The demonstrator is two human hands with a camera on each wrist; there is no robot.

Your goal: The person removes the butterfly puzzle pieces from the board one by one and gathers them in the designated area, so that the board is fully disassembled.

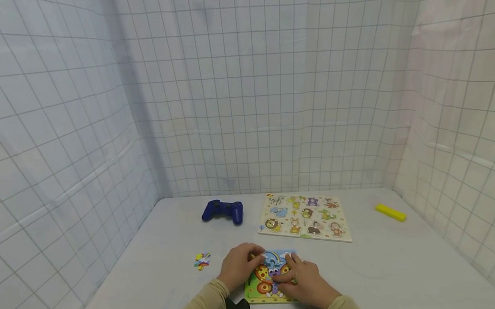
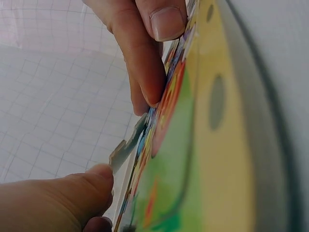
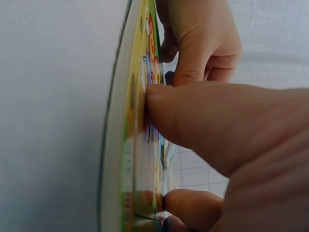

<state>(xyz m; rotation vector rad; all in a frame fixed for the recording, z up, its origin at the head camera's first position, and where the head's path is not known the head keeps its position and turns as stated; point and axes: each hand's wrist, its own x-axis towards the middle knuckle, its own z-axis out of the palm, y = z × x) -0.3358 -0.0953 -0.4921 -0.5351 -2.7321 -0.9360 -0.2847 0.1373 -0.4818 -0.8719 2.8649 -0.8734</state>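
Observation:
A colourful jigsaw puzzle (image 1: 264, 288) with a butterfly-like cartoon figure lies in its yellow-edged board (image 2: 217, 159) between the hands. My left hand (image 1: 238, 265) is over the upper left part and pinches a puzzle piece (image 2: 126, 147), which stands tilted up from the picture with its plain grey side showing in the left wrist view. Across the right part, my right hand (image 1: 306, 280) rests with its fingertips on the picture. Its thumb (image 3: 166, 104) touches the surface near the board's edge. The fingers partly cover the picture.
A loose jigsaw piece (image 1: 202, 260) lies left of the board. Farther back are a blue game controller (image 1: 223, 211), an animal peg puzzle board (image 1: 286, 217) and a yellow bar (image 1: 390, 212). Grid-patterned curtains (image 1: 252, 88) enclose the white table (image 1: 394, 270) at the back and sides.

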